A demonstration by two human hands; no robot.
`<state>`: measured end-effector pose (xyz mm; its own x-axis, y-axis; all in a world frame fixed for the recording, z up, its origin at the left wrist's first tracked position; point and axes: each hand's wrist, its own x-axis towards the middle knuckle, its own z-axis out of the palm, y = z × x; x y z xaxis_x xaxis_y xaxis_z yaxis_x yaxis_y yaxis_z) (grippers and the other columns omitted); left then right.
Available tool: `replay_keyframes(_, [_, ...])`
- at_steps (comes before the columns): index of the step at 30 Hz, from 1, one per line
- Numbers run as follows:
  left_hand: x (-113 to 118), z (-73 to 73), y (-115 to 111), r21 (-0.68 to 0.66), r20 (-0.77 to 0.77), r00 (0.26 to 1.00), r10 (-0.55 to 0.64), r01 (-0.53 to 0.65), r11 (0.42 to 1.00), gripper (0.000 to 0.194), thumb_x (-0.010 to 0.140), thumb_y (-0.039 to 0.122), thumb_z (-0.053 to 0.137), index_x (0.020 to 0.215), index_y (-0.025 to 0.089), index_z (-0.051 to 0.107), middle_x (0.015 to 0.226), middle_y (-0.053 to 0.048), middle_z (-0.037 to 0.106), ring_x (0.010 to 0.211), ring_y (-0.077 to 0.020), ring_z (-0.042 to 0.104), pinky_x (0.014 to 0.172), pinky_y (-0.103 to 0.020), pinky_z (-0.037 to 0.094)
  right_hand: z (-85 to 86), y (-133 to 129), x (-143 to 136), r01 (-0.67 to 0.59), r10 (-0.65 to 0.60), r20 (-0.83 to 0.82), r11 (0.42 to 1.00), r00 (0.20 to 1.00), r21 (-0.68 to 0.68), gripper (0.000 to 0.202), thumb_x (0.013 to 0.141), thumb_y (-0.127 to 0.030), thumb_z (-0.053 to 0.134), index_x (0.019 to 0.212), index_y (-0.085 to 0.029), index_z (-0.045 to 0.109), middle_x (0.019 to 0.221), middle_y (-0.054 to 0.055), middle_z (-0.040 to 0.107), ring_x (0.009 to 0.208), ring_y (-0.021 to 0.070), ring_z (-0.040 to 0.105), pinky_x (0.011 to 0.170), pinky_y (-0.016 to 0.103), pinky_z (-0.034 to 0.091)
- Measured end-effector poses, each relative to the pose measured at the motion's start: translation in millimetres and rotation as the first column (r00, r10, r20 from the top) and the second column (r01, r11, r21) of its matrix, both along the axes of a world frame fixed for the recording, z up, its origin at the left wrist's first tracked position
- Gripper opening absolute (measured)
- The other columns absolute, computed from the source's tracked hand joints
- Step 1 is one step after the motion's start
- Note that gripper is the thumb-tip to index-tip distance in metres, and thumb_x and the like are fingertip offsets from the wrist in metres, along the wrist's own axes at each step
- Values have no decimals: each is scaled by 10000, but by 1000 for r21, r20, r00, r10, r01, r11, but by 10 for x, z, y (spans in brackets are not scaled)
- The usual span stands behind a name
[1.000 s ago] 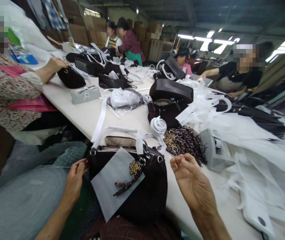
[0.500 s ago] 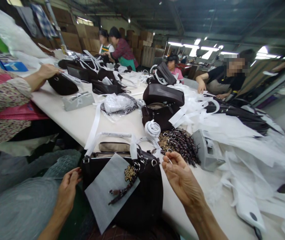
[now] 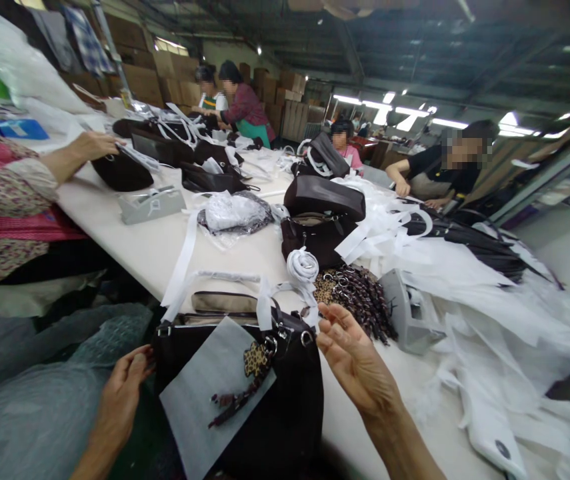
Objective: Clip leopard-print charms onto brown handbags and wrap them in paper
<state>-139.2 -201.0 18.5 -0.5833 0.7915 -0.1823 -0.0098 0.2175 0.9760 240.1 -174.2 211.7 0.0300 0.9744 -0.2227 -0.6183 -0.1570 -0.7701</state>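
Gently steady the bag, paper flat under the charm; left hand loosely curled at its edge, right hand half-curled, both grips unclear.

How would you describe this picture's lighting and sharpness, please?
In the head view, ceiling lights glare at upper right; in the same head view, the dark handbag shows little surface detail, and the wrap roll at lower left looks soft.

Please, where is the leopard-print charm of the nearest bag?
In the head view, the leopard-print charm is low, left of centre, over the pale sheet on the front of the nearest bag, between the left hand and right hand.
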Motion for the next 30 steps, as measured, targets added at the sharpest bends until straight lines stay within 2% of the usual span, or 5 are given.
replay_keyframes(5, [-80,-92,17,-80,-79,992,-100,93,992,581,712,683,601,1118,269,627,1170,-64,674,1169,-372,580,1091,-571,380,-137,413,95,45,-120,455,984,882,172,230,787,-356,726,951,-201,686,912,18,649,701,118,526,654,253,459])
replay_keyframes(9, [-105,-184,106,-99,-54,987,-150,144,985,529,644,658,665,1059,330,643,1130,4,707,1197,-357,574,1089,-565,387,-260,958,137,-148,-324,902,915,283,375,193,884,-355,572,917,-198,679,994,69,662,953,220,572,903,382,434])
replay_keyframes(14, [-145,-52,234,-153,102,974,-202,216,964,575,474,530,824,951,234,699,1052,-72,742,1086,-385,645,965,-500,516,-505,1523,31,-302,-347,866,922,-359,244,404,752,-347,724,1117,-203,625,1363,142,524,1271,333,414,1010,481,368])
replay_keyframes(22, [8,578,231,-153,451,842,-296,399,904,522,566,485,842,956,179,679,793,-76,750,710,-320,717,630,-415,590,-798,1701,-7,-244,-284,848,951,-447,190,357,785,-352,657,1096,-193,585,1310,130,526,1193,300,463,908,371,443])
replay_keyframes(30, [471,966,545,-103,458,839,-292,377,921,360,693,336,800,962,139,666,726,-66,735,619,-236,703,583,-332,575,-545,1777,428,-191,-193,828,976,-526,106,222,816,-168,537,1021,-171,623,1091,127,629,1069,263,528,840,332,433])
